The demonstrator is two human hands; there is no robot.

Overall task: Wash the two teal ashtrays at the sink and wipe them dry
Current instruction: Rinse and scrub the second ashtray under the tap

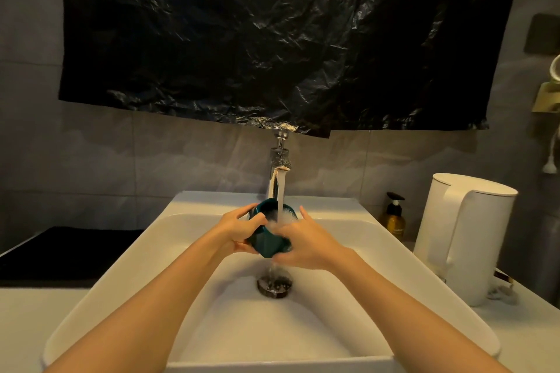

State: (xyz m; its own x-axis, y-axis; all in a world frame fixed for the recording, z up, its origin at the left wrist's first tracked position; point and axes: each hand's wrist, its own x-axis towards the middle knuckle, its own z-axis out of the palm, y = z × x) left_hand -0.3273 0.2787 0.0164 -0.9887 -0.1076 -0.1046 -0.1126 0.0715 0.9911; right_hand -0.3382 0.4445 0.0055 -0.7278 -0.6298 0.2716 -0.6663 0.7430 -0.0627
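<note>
Under chrome tap (pixel 278 166): faceted glazed teal ashtray (pixel 268 244), clasped by left hand (pixel 239 228) and right hand (pixel 306 244).
Risk: wet-glaze slip; could be chipped on white basin (pixel 121 281) below grip.

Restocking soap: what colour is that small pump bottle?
Small pump bottle: amber, black top; head view.

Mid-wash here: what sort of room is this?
Most likely a bathroom, perhaps a hotel one: a white washbasin with a chrome tap running onto the teal ashtray that the left hand and right hand hold, grey wall tiles, and a pump bottle beside a white kettle on the counter.
</note>
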